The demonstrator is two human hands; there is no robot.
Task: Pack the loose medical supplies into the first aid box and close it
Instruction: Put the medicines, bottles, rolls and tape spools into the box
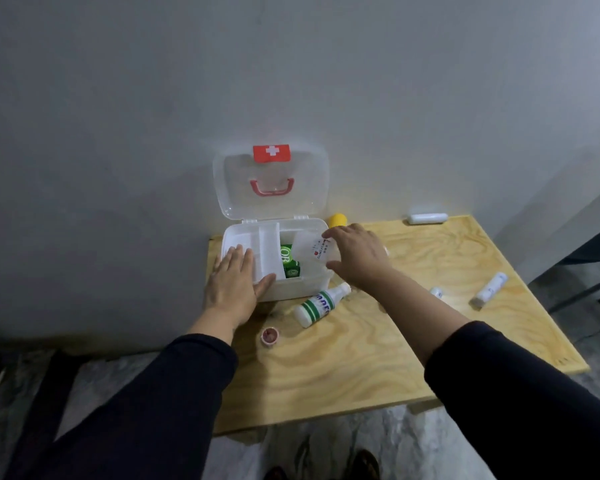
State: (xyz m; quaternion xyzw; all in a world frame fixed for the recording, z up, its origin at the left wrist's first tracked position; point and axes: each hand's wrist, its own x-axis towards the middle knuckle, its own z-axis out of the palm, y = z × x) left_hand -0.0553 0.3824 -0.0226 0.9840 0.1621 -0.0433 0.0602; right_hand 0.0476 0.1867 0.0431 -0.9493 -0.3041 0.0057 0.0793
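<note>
A: Item one, the first aid box (291, 289). Where do you have it?

B: I log it at the far left corner of the worktop (378, 368), against the wall, lid (271, 181) standing upright and open, red cross tag and red handle facing me. A white tray insert (257, 247) sits in its left half; a green packet (289, 259) stands in the open right half.

A: Hands?

B: Left hand (234, 285) lies flat on the tray and the box's front left rim, fingers (238, 259) spread, gripping nothing. Right hand (355, 252) is over the box's right half, fingers pinching a translucent sachet (312, 249) with small print and a red mark; the sachet hangs over the open compartment, above the green packet. I cannot tell whether it touches the packet.

A: Loose stock on the worktop?

B: White bottle with green bands (321, 304), lying on its side just in front of the box, partly under my right forearm. Small round red-centred pot (269, 336), near the front left. White tube (490, 289) lying well to the right, and a small white item (436, 292) beside my forearm, too small to name. Long white cylinder (427, 218) at the far edge by the wall. Yellow rounded object (338, 220) just behind the box's right corner, partly hidden by my right hand.
</note>
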